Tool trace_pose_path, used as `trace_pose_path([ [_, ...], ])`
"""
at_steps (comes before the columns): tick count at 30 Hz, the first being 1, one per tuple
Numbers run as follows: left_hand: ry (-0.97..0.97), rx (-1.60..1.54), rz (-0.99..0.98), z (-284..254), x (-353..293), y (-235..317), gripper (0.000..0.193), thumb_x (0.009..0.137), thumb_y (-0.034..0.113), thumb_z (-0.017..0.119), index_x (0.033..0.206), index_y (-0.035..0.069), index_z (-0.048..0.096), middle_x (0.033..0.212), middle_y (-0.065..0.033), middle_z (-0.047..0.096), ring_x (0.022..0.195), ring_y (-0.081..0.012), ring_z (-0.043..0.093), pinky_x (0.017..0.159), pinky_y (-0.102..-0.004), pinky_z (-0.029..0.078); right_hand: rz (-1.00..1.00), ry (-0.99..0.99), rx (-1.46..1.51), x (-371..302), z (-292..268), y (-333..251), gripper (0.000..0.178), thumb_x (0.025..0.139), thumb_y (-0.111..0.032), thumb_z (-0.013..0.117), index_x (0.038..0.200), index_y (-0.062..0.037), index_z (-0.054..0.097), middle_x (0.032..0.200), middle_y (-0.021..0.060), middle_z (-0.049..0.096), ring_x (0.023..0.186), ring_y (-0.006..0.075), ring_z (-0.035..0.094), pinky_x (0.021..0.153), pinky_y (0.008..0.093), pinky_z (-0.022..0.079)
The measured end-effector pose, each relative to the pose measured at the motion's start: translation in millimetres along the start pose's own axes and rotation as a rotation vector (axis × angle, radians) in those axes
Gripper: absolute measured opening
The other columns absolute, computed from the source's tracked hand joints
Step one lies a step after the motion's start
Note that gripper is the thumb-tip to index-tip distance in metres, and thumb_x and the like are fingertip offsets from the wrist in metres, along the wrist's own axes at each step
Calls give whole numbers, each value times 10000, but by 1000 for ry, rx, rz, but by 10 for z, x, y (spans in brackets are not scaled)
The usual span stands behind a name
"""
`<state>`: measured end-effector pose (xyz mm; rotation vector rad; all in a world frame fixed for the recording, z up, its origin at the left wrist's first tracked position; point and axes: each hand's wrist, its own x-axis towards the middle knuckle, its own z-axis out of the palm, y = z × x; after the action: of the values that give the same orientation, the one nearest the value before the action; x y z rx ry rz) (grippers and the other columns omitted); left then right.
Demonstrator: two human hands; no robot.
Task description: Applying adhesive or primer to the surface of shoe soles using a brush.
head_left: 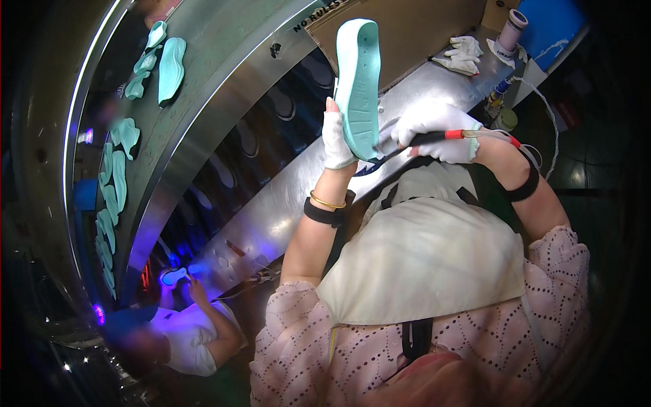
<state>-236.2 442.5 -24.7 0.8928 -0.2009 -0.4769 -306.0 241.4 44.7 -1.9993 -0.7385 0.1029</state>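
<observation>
My left hand (337, 140), in a white glove with bare fingertips, holds up a mint-green shoe sole (358, 88) by its side and lower end. The sole stands nearly upright above the metal ledge, its ribbed inner face showing. My right hand (437, 131), gloved the same way, is closed round the black handle of a slim brush (428, 138) with red bands and a thin pale tube trailing from it. The brush's dark tip is by the sole's lower end; whether it touches the sole cannot be made out.
A metal ledge (298, 178) runs beneath my hands. Beyond it, a green conveyor belt (203, 42) carries several mint-green soles (171, 70). White gloves (462, 55) and a pinkish cylinder (513, 28) lie at the far right. At lower left a co-worker (196, 332) handles a sole under blue-violet light.
</observation>
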Motion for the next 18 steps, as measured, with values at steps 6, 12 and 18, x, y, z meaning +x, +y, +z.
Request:
trace_pose_path([
  [6,-2,-70,-23,53,-36,78,612,911,515,269,1255,35,431,1129,-160,556,996,-243,568,869,-356,448,-163,310,141,85,-300,193,158,709,66,640,840,-5,587,905,91,608,856,197,587,776,311,468],
  [12,-54,-53,71,187,37,238,586,922,483,272,1244,21,436,1108,-150,567,970,-244,575,839,-351,463,-283,432,-238,354,-523,81,199,671,60,674,832,-20,588,878,75,590,825,185,586,736,278,481],
  [18,-63,-145,-22,630,455,1182,628,877,452,207,1271,-3,385,1030,-284,571,862,-413,596,770,-478,497,-228,511,186,161,-594,101,210,728,31,675,921,-25,616,886,61,611,839,150,592,729,266,480],
])
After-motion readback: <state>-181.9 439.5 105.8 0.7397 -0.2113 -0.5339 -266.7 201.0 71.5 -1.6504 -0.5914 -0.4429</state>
